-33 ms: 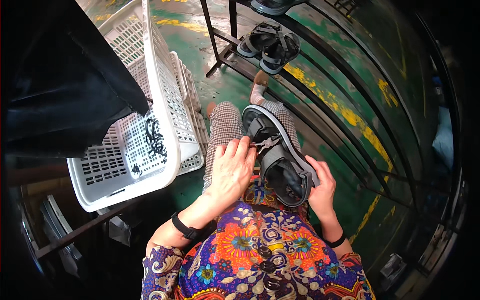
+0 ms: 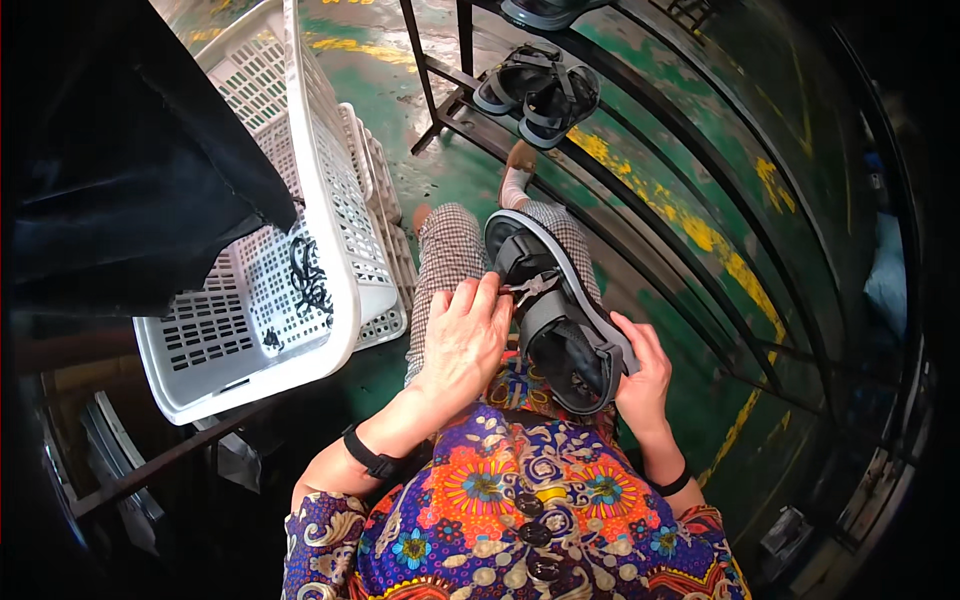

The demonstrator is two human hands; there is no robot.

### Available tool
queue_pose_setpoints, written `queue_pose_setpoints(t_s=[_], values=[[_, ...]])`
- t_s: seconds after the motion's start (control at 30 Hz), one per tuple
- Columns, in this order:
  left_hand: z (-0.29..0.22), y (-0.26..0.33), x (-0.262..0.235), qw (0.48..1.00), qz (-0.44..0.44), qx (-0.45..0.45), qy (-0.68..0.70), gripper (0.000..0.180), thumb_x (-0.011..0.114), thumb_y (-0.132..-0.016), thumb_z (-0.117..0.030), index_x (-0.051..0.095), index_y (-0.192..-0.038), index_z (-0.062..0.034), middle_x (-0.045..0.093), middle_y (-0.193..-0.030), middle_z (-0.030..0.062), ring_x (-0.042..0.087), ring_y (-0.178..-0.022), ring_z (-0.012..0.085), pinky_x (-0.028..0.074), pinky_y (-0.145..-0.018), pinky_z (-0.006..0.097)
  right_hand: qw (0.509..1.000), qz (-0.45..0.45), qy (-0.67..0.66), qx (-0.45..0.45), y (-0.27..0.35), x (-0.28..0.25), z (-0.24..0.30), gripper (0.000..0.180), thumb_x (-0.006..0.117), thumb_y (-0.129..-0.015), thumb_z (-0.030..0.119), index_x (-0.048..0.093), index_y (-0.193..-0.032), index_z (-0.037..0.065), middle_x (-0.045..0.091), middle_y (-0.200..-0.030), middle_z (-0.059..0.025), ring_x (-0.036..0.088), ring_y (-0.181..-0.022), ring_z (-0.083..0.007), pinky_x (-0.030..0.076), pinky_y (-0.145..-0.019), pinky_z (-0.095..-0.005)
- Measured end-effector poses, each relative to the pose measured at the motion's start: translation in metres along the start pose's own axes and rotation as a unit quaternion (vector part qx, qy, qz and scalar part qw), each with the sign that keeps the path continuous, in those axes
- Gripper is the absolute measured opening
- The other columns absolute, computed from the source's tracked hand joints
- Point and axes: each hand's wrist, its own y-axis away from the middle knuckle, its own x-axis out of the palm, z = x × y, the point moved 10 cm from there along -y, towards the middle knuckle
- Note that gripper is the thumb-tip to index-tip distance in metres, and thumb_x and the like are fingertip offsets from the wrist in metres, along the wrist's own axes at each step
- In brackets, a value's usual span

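Head view: over the lap (image 2: 448, 255), the sandal (image 2: 571, 343) is gripped at the heel end by the right hand (image 2: 645, 375), the left hand (image 2: 465, 328) being set at the straps (image 2: 545, 313), grip hidden; likely light and soft-strapped, it is best held by the stiffer sole (image 2: 578, 278).

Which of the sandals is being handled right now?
The sandal between the left hand and right hand, both touching it. The pair and another sandal sit on the rack, untouched.

We look steeply down from head height through one wide fisheye, hands (image 2: 465, 328) close below, floor (image 2: 382, 88) farther off up top.
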Motion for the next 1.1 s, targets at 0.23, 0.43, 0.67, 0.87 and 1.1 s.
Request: queue_pose_setpoints(t_s=[0.23, 0.43, 0.67, 0.87, 1.1], values=[[-0.002, -0.006, 0.003, 1.0, -0.005, -0.002, -0.029, 0.018, 0.056, -0.084, -0.016, 0.063, -0.096, -0.0044, 0.055, -0.114, 0.0094, 0.05, -0.093, 0.0213, 0.039, -0.073, 0.036, 0.999, -0.005, 0.024, -0.028, 0.0, -0.004, 0.015, 0.046, 0.072, -0.069, 0.003, 0.061, -0.114, 0.003, 0.061, -0.094, -0.0148, 0.063, -0.081, -0.0325, 0.05, -0.07, -0.035], [-0.001, -0.004, 0.003, 0.999, 0.002, -0.007, -0.051, 0.02, 0.055, -0.085, -0.017, 0.063, -0.098, -0.004, 0.055, -0.115, 0.0095, 0.051, -0.094, 0.0217, 0.039, -0.074, 0.037, 0.998, 0.005, 0.034, -0.043, -0.002, -0.001, 0.025, 0.05, 0.073, -0.064, -0.003, 0.062, -0.113, 0.004, 0.061, -0.094, -0.0146, 0.063, -0.081, -0.0329, 0.05, -0.069, -0.0362], [0.003, -0.004, 0.005, 0.998, 0.015, -0.015, -0.056, 0.022, 0.055, -0.084, -0.017, 0.063, -0.099, -0.0033, 0.054, -0.116, 0.0106, 0.05, -0.094, 0.0223, 0.039, -0.074, 0.037, 0.998, 0.002, 0.036, -0.042, -0.003, 0.001, 0.028, 0.048, 0.073, -0.066, 0.0, 0.062, -0.113, 0.004, 0.061, -0.093, -0.0146, 0.063, -0.081, -0.0326, 0.05, -0.068, -0.0361], [-0.003, -0.006, -0.001, 0.998, -0.011, 0.01, -0.06, 0.022, 0.055, -0.083, -0.017, 0.063, -0.098, -0.003, 0.054, -0.114, 0.01, 0.05, -0.094, 0.0216, 0.039, -0.072, 0.036, 1.0, 0.012, -0.018, -0.014, -0.004, 0.004, 0.021, 0.042, 0.071, -0.073, 0.008, 0.062, -0.113, 0.003, 0.061, -0.092, -0.0141, 0.063, -0.079, -0.03, 0.05, -0.068, -0.0347], [-0.002, -0.006, 0.0, 0.998, -0.01, -0.005, -0.067, 0.02, 0.057, -0.084, -0.018, 0.064, -0.096, -0.0039, 0.054, -0.114, 0.0089, 0.05, -0.093, 0.0218, 0.039, -0.072, 0.037, 1.0, -0.012, -0.003, -0.011, -0.002, 0.002, 0.017, 0.045, 0.067, -0.068, -0.002, 0.062, -0.113, 0.003, 0.061, -0.092, -0.0143, 0.063, -0.079, -0.0308, 0.051, -0.069, -0.035]])
